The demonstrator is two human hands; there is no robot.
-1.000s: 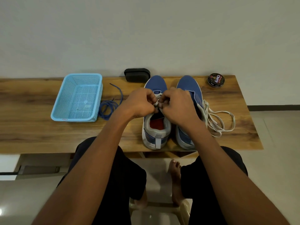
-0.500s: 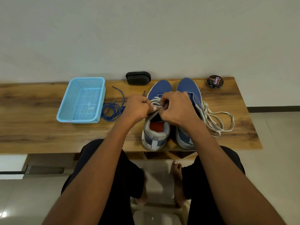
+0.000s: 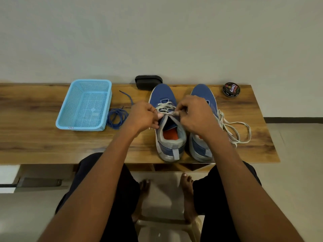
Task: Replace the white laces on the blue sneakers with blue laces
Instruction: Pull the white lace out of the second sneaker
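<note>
Lying beside a light-blue mesh basket (image 3: 83,105) on the wooden table (image 3: 35,137), the coiled blue laces (image 3: 116,117) are left untouched. The white lace (image 3: 165,109) of the left sneaker (image 3: 167,123) is pinched by the left hand (image 3: 143,117) and right hand (image 3: 194,116). Loose white laces (image 3: 234,130) are piled right of the right sneaker (image 3: 202,95).

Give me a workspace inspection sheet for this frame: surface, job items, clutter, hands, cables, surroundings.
Surface: wooden table, against the wall.
Job's things: left sneaker partly unlaced, white lace in its eyelets; right sneaker beside it, its loose white lace on the table; blue laces coiled by the basket.
Clutter: blue basket, black case, polish tin.
Grippers: left hand and right hand pinch the lace.
Cables: nothing seen.
Surroundings: plain wall, tiled floor.
</note>
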